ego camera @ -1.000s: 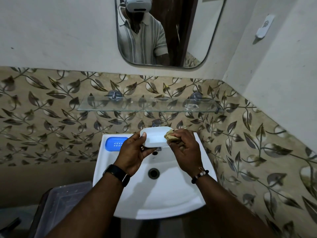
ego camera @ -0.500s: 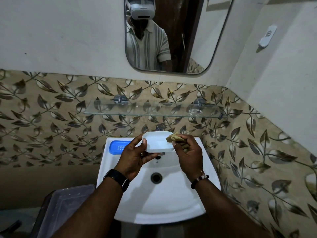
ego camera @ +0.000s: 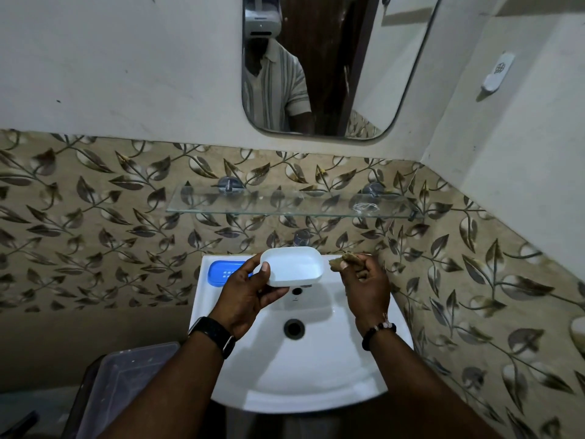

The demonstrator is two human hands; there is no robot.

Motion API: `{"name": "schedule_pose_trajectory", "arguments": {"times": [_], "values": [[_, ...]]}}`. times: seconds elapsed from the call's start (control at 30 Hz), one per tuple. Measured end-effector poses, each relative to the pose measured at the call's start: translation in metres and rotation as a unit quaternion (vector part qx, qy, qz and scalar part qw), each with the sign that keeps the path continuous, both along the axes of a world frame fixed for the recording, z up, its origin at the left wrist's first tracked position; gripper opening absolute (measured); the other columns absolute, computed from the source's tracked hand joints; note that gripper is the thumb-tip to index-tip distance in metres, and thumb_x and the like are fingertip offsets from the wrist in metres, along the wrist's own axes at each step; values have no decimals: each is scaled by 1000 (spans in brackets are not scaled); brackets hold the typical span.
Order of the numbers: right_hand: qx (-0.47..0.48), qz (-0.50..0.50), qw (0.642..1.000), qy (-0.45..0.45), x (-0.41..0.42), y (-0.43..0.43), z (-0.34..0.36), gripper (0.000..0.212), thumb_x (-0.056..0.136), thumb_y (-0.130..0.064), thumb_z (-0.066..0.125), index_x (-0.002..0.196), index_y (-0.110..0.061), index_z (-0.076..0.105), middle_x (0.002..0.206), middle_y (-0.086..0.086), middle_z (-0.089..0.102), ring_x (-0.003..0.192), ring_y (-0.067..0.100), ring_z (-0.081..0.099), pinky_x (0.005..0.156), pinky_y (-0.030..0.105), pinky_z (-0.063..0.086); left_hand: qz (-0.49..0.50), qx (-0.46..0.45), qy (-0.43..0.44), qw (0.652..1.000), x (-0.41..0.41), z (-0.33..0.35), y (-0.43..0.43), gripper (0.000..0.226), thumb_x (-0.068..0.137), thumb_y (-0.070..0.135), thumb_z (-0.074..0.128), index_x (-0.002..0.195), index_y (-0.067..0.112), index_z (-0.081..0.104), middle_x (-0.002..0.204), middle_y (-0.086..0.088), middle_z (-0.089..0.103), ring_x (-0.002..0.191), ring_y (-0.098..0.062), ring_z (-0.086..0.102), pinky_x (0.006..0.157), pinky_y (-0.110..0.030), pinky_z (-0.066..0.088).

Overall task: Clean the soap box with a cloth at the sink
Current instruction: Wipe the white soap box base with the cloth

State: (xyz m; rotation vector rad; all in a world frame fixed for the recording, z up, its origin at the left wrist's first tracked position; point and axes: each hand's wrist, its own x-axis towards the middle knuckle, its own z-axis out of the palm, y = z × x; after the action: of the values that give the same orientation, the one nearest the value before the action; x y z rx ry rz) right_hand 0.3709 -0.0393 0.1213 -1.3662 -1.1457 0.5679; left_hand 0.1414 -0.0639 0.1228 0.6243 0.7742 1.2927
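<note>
White plastic, the soap box [ego camera: 292, 266] is gripped by the left hand [ego camera: 250, 296], thumb on its rim, above the sink [ego camera: 300, 375]. The right hand [ego camera: 364, 286] pinches a bunched tan cloth [ego camera: 343, 260] just beside the box's right end. Steadying the box and pressing the cloth into its corners should serve best.

White soap box [ego camera: 292, 266], tan cloth [ego camera: 344, 262], blue tray [ego camera: 220, 274], leaf-patterned beige tiles [ego camera: 95, 232]

Small bathroom: white sink [ego camera: 300, 375], wall mirror [ego camera: 380, 74] above, glass shelf [ego camera: 285, 205] between, leaf-patterned tiles [ego camera: 95, 232] behind.
</note>
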Motion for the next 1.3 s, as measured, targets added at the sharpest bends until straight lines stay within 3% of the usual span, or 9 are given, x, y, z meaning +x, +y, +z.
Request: {"name": "schedule_pose_trajectory", "arguments": {"times": [0.1,0.23,0.5,0.73,0.87,1.0,1.1,1.2,1.3], "values": [[-17,7,1000,8,-1,1,-1,13,84,-19,76,87,-31,74,100,-4,69,80,16,69,75,40,60,-8,-9,-9,1000,-1,-2,-1,60,83,27,69,139,12,54,124,-13,70,108,-32,70,82,-40,61],[-22,12,999,20,2,3,-1,17,82,-22,73,83,-39,74,88,-16,74,80,3,71,64,33,58,-25,0,-11,1000,-4,-3,-2,56,85,27,68,137,11,55,119,-10,73,107,-31,71,80,-38,61],[-90,-94,986,-104,43,26,-11,11,88,-20,71,97,-25,75,98,-2,74,96,23,67,89,39,56,-53,-9,1,999,-10,-15,-7,50,86,27,68,134,13,59,124,-14,70,104,-29,71,78,-37,61],[-133,-57,985,-91,66,69,-20,12,87,-15,73,98,-19,76,95,-1,74,92,19,66,85,26,50,-59,-5,8,998,-8,-24,11,45,91,24,64,134,17,60,128,-13,68,113,-31,68,83,-40,60],[-170,2,984,-58,73,101,-30,16,91,-7,67,106,-8,74,105,10,74,102,28,67,99,42,54,-48,-14,12,999,-6,-27,23,42,89,23,64,131,18,64,129,-12,68,113,-32,68,83,-41,60],[-164,51,983,-71,79,136,-46,15,91,-1,64,104,1,73,106,18,73,104,36,67,97,41,54,-40,-16,21,999,-4,-35,37,40,91,22,63,130,21,65,128,-10,68,102,-25,71,85,-42,59],[-193,42,978,-71,88,161,-63,16,94,-9,62,105,-13,73,113,10,73,108,31,66,99,41,53,-42,-14,30,999,-3,-39,46,40,94,22,61,134,22,63,131,-10,67,103,-25,70,88,-43,58],[-223,-3,959,-177,101,179,-80,33,95,-13,55,125,-18,67,131,9,66,118,33,61,100,39,50,-42,-7,45,998,1,-37,53,41,94,26,62,135,22,62,133,-9,66,109,-25,69,91,-43,57],[-232,15,892,-388,110,176,-102,55,97,-19,57,149,-10,42,153,15,44,139,34,42,114,44,35,-37,-6,57,998,1,-34,58,42,94,27,61,136,22,60,135,-9,64,113,-26,67,91,-43,57]]}}
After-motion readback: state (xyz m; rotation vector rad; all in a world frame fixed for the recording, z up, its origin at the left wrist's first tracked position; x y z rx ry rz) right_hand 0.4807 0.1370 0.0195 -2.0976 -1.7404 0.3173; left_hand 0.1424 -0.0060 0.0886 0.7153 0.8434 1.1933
